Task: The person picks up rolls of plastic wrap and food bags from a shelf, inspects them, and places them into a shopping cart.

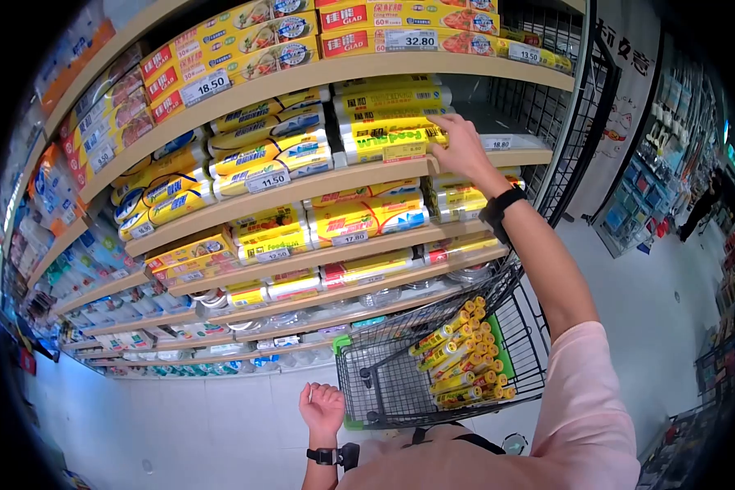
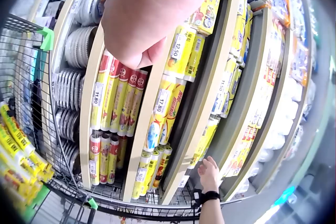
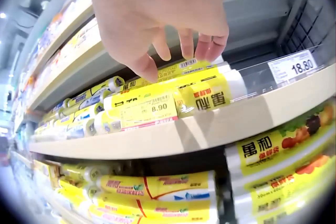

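Observation:
My right hand (image 1: pixel 463 149) reaches to a shelf of yellow-and-white food bag rolls (image 1: pixel 388 137), its fingertips at their right ends. In the right wrist view the fingers of this hand (image 3: pixel 157 16) bend loosely downward over the front roll (image 3: pixel 210 88), with nothing gripped between them. A yellow price tag (image 3: pixel 152 109) covers part of that roll. Low beside the shopping cart (image 1: pixel 376 418), my left hand (image 1: pixel 324 408) hangs with loosely curled fingers and holds nothing. It also fills the top of the left wrist view, as a blurred hand (image 2: pixel 152 14).
Several yellow rolls (image 1: pixel 469 359) lie stacked in the cart. Boxes of cling wrap (image 1: pixel 408 41) line the shelf above, more rolls (image 1: pixel 367 219) the shelf below. A wooden shelf edge (image 1: pixel 302 189) runs in front of the rolls. A black wire rack (image 1: pixel 576 131) stands right of the shelves.

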`<state>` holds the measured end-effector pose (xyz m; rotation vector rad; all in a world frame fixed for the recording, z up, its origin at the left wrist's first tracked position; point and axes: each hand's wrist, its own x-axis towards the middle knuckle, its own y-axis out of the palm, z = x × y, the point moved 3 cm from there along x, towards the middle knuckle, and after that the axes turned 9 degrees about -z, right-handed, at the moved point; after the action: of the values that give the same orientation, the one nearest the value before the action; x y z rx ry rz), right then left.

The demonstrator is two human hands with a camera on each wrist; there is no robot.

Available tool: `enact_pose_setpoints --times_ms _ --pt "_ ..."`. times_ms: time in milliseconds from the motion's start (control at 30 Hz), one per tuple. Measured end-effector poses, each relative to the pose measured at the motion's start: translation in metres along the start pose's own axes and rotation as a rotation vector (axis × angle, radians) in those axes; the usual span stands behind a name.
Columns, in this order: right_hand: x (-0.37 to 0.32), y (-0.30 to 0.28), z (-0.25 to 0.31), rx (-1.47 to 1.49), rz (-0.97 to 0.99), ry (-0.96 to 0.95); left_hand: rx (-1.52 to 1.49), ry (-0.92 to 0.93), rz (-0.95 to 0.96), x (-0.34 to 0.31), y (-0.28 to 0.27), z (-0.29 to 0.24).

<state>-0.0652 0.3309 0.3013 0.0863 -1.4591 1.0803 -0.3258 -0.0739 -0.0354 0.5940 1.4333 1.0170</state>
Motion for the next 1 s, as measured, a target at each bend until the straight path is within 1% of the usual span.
enact_pose_setpoints --times_ms 100,200,233,333,367,467,533,633,700,767,867,900,1000 --pt "0.043 0.008 0.005 -0.126 -0.012 -0.040 0.007 0.015 -0.004 0.001 0.001 0.009" --pt "0.072 0.026 0.003 -0.250 0.157 -0.041 0.016 0.045 -0.027 0.002 0.003 0.016" --pt "0.086 0.036 -0.002 -0.281 0.368 0.001 0.022 0.049 -0.020 0.002 0.003 0.019" --pt "0.102 0.057 -0.013 -0.141 0.511 0.116 0.031 0.059 -0.022 0.004 0.001 0.025" --pt "0.105 0.067 -0.018 -0.103 0.487 0.114 0.026 0.067 -0.029 0.003 0.001 0.026" --pt "0.099 0.063 -0.012 -0.139 0.209 -0.001 0.005 0.088 -0.049 0.001 0.001 0.027" --pt "0.105 0.063 -0.013 -0.168 0.296 0.019 -0.021 0.101 -0.057 0.000 0.001 0.024" --pt "0.112 0.057 -0.011 -0.217 0.427 0.078 0.016 0.110 -0.021 -0.003 0.002 0.022" --pt "0.110 0.055 -0.011 -0.229 0.348 0.040 0.019 0.118 -0.039 -0.004 0.003 0.024" --pt "0.099 0.054 -0.012 -0.218 0.103 -0.093 0.021 0.113 -0.047 -0.005 0.003 0.025" --pt "0.097 0.034 0.003 -0.247 0.489 0.165 0.030 0.088 -0.036 -0.004 0.001 0.026" --pt "0.085 0.026 0.008 -0.242 0.278 0.093 0.032 0.076 -0.029 -0.003 0.000 0.025" --pt "0.063 0.017 0.005 -0.233 -0.021 -0.032 0.035 0.044 -0.018 -0.002 -0.002 0.021"
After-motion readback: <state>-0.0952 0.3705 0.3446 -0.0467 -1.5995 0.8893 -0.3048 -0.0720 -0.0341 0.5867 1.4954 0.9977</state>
